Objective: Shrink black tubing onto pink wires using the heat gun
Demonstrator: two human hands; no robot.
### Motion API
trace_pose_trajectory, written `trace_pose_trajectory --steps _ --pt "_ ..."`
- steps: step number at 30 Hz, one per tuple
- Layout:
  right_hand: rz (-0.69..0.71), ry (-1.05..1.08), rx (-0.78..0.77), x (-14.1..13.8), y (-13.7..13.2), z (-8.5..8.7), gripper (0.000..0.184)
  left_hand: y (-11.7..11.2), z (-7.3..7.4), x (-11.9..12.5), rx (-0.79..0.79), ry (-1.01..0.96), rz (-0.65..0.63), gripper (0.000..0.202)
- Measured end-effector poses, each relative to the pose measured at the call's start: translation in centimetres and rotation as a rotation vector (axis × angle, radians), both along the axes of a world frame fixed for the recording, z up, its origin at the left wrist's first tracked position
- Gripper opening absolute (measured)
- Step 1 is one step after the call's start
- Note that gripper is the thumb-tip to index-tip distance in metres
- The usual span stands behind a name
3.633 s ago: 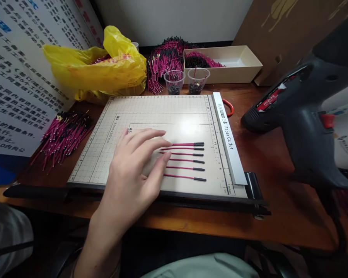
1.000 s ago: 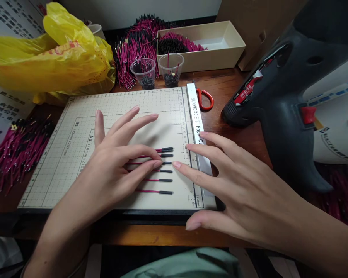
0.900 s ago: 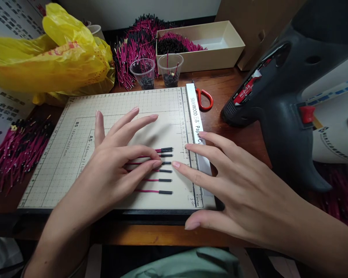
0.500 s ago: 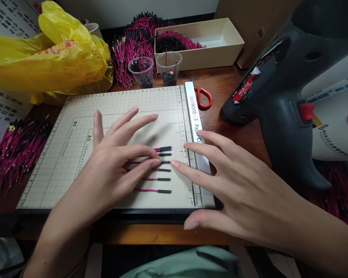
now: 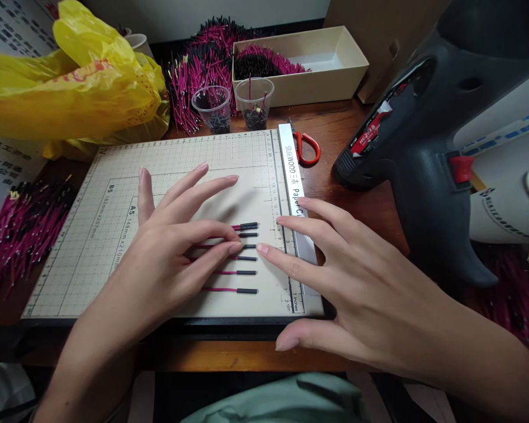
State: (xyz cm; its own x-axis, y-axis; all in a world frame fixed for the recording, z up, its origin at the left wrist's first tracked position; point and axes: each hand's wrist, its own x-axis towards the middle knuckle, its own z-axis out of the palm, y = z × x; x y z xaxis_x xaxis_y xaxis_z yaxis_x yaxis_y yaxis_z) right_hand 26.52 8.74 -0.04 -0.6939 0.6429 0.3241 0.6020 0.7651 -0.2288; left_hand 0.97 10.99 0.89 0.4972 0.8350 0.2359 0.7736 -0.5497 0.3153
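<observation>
Several thin magenta wires with black sleeves lie side by side on a cream paper cutter board [image 5: 114, 194], their black tips lined up toward the right. My left hand [image 5: 171, 241] pinches one wire [image 5: 249, 247] between thumb and index finger, just behind its black sleeve; the other fingers are raised and spread. The tip of that wire meets the index fingertip of my right hand [image 5: 335, 264], whose fingers are spread out. A lower wire [image 5: 247, 291] lies loose nearest the board's front edge. The left hand hides the far ends of most wires.
A metal ruler strip [image 5: 296, 200] runs along the board's right side. Behind stand two clear cups [image 5: 214, 111] of small black pieces and a cream box [image 5: 308, 88] of wires. Red-handled scissors [image 5: 308, 150], a dark heat gun [image 5: 392, 135] and a yellow bag [image 5: 101, 88] surround the board.
The whole view has shifted slightly, with everything a little further left. Both hands keep the same pose at the wire.
</observation>
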Motion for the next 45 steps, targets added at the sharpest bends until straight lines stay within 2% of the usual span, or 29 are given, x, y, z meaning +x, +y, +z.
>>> trace_pose_trajectory --steps 14,18,24,28,37,45 --pt "-0.001 0.002 -0.007 0.0 0.3 0.3 0.067 -0.2 -0.1 -0.1 -0.004 -0.044 0.018 0.031" --pt "0.01 -0.021 0.012 -0.1 0.8 1.5 0.061 -0.3 0.2 0.0 -0.002 -0.042 0.02 0.029" --pt "0.009 -0.143 0.063 -0.6 1.9 2.9 0.057 0.1 1.4 0.1 0.017 -0.041 0.042 0.023" --pt "-0.012 -0.084 0.088 -0.4 1.9 2.4 0.056 0.8 1.4 0.4 0.032 -0.044 0.049 0.022" --pt "-0.023 -0.068 0.03 0.1 1.3 0.6 0.058 1.2 0.7 0.7 -0.028 -0.066 0.03 0.025" --pt "-0.029 -0.062 0.01 0.2 1.1 0.1 0.058 1.2 0.8 0.6 -0.044 -0.075 0.023 0.025"
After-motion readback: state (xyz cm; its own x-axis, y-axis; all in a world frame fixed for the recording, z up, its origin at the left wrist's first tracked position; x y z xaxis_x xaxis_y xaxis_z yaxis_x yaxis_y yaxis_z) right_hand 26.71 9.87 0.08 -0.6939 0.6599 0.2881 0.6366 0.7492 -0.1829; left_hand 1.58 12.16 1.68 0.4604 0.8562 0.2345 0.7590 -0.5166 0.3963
